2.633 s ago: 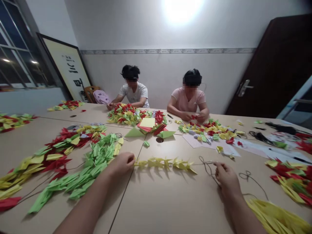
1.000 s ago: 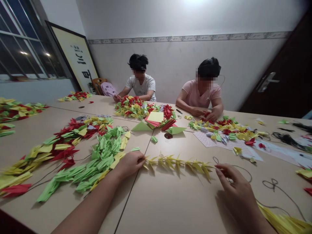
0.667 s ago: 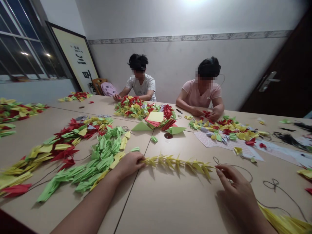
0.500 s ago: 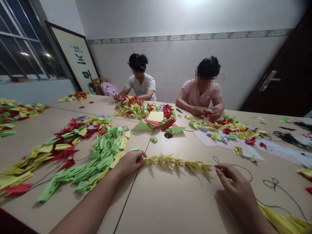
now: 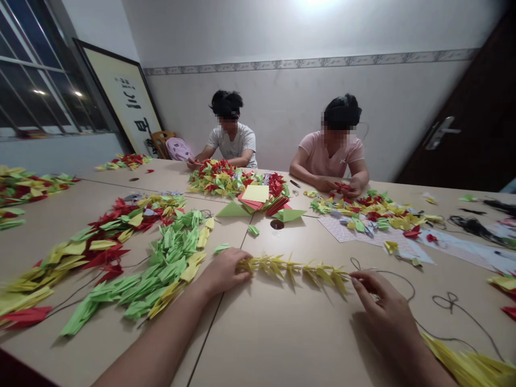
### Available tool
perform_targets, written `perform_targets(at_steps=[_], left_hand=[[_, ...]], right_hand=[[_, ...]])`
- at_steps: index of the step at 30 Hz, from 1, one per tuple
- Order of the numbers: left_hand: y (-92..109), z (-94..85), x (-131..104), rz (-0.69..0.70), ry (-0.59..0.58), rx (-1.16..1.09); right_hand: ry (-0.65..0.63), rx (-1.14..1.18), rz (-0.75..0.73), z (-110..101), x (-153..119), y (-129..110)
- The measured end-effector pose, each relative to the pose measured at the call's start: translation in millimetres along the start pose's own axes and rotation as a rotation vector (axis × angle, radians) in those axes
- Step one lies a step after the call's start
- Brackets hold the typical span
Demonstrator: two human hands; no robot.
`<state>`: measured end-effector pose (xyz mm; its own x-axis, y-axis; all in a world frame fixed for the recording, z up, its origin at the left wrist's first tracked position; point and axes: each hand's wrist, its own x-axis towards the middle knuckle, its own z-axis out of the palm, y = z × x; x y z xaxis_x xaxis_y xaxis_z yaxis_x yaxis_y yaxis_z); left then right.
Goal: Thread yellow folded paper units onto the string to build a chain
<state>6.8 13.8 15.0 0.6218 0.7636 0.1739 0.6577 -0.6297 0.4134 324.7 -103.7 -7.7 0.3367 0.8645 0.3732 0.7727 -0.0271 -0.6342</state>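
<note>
A strand of folded yellow paper cranes [image 5: 300, 269] stretches between my hands, just above the tabletop. My left hand [image 5: 228, 271] is closed around the strand's left end, with thumb and fingers on the first cranes. At the right end my right hand [image 5: 382, 301] pinches with thumb and forefinger, where a thin dark cord [image 5: 397, 273] comes out; the exact grip point is hard to see. Left of my left forearm lies a heap of strung green paper cranes [image 5: 149, 274]. More yellow cranes [image 5: 471, 363] lie beside my right forearm.
Two people sit across the table [image 5: 282, 333], handling folded paper. Square coloured paper [image 5: 257, 193] is stacked mid-table in front of a mixed crane pile [image 5: 217, 180]. Red and yellow strands [image 5: 107, 242] lie left. Looped cord [image 5: 451, 303] and printed sheets [image 5: 342, 230] lie right.
My left hand has shifted slightly right along the strand, its fingers now further over the end cranes. My right hand stays nearly in place. The camera view has moved a little.
</note>
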Motion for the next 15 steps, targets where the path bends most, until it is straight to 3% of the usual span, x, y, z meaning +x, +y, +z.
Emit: perform_targets(at_steps=[15], left_hand=[[3.2,11.2,7.9,-0.008,-0.023,-0.047]], right_hand=[[-0.011,-0.025,-0.023,0.3,1.0,0.1]])
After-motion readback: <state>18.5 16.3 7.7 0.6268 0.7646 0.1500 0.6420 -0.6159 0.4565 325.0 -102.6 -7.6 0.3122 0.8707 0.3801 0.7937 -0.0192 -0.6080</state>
